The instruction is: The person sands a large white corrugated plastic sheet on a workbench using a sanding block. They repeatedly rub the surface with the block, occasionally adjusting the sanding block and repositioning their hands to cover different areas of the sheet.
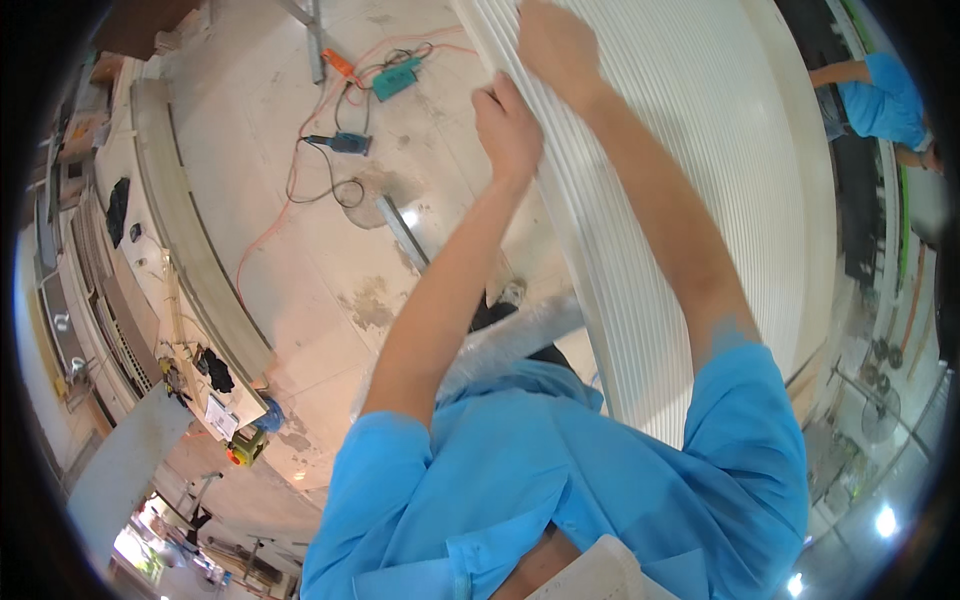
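A large white ribbed panel (740, 190) leans up in front of me and to the right, its long edge running from far to near. My left hand (508, 135) is closed at that left edge, and its fingers are partly hidden by the panel. Slightly farther and to the right, my right hand (560, 52) is closed against the ribs beside the same edge. Whatever its curled fingers may hold cannot be made out. Close to my waist lies a roll of clear plastic wrap (520, 335).
On the floor ahead are a blue power tool (350, 143), a teal tool (397, 80), an orange connector (337, 62) and loose cords. A metal tube (403, 232) lies nearer. A long cluttered bench (150, 230) runs along the left. Another person (885, 105) stands at far right.
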Demonstrator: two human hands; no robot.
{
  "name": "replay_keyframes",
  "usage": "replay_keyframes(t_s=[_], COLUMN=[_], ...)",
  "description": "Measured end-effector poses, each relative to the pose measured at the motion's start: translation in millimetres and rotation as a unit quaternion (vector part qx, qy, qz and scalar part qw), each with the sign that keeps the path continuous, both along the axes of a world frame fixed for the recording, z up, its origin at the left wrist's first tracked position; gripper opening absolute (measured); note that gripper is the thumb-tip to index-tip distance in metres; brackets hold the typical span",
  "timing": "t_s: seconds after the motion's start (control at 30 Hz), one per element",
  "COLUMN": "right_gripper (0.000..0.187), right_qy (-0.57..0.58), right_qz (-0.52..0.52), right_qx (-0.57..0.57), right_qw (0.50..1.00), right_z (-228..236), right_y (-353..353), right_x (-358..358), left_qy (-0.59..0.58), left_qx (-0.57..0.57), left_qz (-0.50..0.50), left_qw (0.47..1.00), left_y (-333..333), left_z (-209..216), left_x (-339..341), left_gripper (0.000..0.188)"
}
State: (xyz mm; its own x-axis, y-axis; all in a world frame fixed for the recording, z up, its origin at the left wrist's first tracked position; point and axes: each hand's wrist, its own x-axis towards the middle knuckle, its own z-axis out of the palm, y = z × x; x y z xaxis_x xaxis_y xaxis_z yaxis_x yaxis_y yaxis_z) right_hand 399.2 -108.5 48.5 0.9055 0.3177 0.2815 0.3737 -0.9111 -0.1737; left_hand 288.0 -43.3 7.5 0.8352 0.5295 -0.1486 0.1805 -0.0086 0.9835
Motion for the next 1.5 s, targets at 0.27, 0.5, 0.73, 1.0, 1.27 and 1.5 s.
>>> replay_keyframes(t_s=[0.27, 0.5, 0.73, 1.0, 1.27, 1.5], right_gripper=[0.012, 0.013, 0.014, 0.015, 0.01, 0.011], right_qy=[0.078, 0.02, 0.003, 0.032, 0.136, 0.124], right_qz=[-0.056, -0.014, -0.009, -0.078, -0.218, -0.184], right_qx=[0.018, 0.017, 0.039, -0.004, 0.156, 0.137], right_qw=[0.995, 1.0, 0.999, 0.996, 0.954, 0.965], right_z=[23.8, 0.4, 2.4, 24.6, 37.3, 35.6], right_y=[-168.0, -71.8, 3.5, -157.9, -193.4, -187.3], right_x=[-400.6, -162.1, -17.9, -396.6, -458.2, -446.9], left_qy=[0.044, 0.023, 0.004, -0.023, 0.005, 0.0], left_qx=[-0.023, -0.031, 0.044, 0.044, 0.003, 0.008], left_qz=[-0.007, -0.005, 0.009, -0.021, -0.024, -0.023], left_qw=[0.999, 0.999, 0.999, 0.999, 1.0, 1.0], left_y=[-3.3, -2.9, 1.1, 10.4, 14.5, 13.6], left_z=[6.0, 8.5, -6.7, -31.0, -31.3, -27.9], left_x=[-0.8, 0.5, 5.2, 23.6, 28.4, 22.0], left_gripper=[0.053, 0.056, 0.058, 0.066, 0.071, 0.071])
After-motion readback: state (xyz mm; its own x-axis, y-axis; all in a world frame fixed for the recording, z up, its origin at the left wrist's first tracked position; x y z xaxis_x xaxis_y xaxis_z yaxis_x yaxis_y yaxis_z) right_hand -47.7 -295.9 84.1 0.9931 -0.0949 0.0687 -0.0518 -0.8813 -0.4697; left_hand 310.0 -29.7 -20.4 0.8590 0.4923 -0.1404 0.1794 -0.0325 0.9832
